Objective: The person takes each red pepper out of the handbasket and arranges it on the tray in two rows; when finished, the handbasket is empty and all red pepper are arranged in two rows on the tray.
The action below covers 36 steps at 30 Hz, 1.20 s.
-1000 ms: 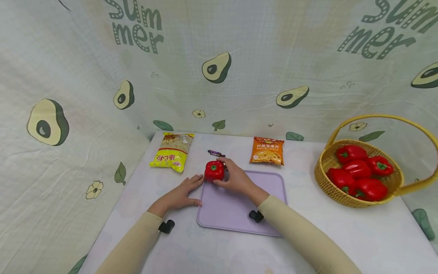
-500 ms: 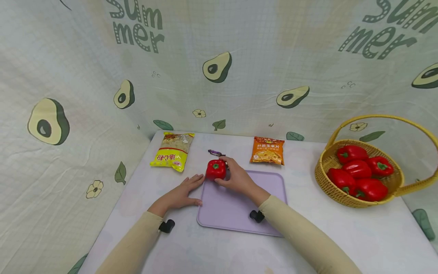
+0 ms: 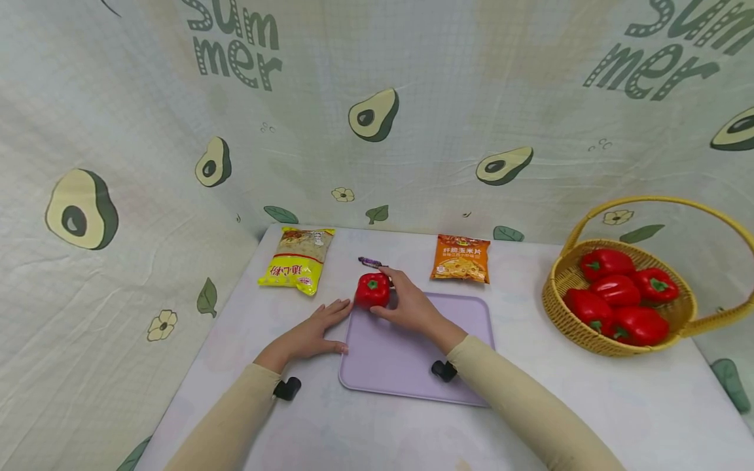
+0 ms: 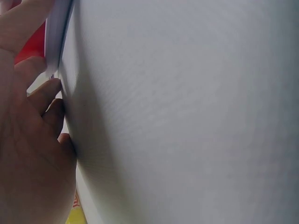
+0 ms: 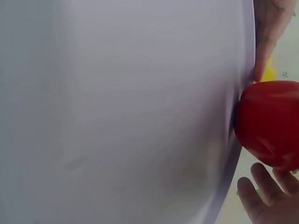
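Observation:
A glossy red bell pepper (image 3: 372,291) with a green stem sits at the far left corner of the lilac tray (image 3: 406,356). My right hand (image 3: 412,310) holds it from the right side, thumb in front and fingers behind. In the right wrist view the pepper (image 5: 271,123) overlaps the tray's rim. My left hand (image 3: 307,333) lies with fingers spread beside the tray's left edge, fingertips and thumb right at the rim. The left wrist view shows that hand (image 4: 32,140) at the tray's side wall, with part of the red pepper (image 4: 33,49) beyond.
A yellow snack bag (image 3: 297,260) lies back left, an orange snack packet (image 3: 461,259) behind the tray. A small purple-wrapped candy (image 3: 370,262) is just behind the pepper. To the right stands a wicker basket (image 3: 564,320) with a tall handle, holding several red peppers (image 3: 642,325).
The pepper and my right hand have shifted slightly right and toward the back. My left hand has stayed at the tray's left edge.

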Motion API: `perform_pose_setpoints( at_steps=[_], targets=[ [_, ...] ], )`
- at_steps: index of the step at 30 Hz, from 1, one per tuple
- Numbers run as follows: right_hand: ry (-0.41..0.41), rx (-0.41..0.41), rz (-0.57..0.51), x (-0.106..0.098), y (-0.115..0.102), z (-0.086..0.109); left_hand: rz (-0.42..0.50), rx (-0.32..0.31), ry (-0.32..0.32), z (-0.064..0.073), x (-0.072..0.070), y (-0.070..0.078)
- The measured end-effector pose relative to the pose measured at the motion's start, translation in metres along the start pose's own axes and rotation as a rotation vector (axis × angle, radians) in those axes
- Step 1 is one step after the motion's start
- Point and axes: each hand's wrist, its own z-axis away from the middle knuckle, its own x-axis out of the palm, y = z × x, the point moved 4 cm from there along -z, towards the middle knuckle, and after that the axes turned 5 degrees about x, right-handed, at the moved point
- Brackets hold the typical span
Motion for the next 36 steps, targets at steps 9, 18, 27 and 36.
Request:
perform_pose_setpoints(
  at_steps=[9,18,27,36],
  targets=[
    [-0.013,-0.047,0.004,-0.0015,-0.0018,0.0009,0.007,0.014,-0.004,0.0003,-0.0018,0.0044],
    [0.010,-0.060,0.008,-0.0023,-0.0022,0.0018,-0.002,-0.003,-0.009,-0.0002,-0.0003,0.0024],
    [0.009,-0.039,-0.001,-0.0030,-0.0015,0.0024,0.005,0.018,-0.007,0.0007,-0.0021,0.0056],
    [0.019,-0.054,0.004,-0.0008,0.0010,0.0012,0.001,0.005,-0.008,0.0006,-0.0019,0.0060]
  ],
)
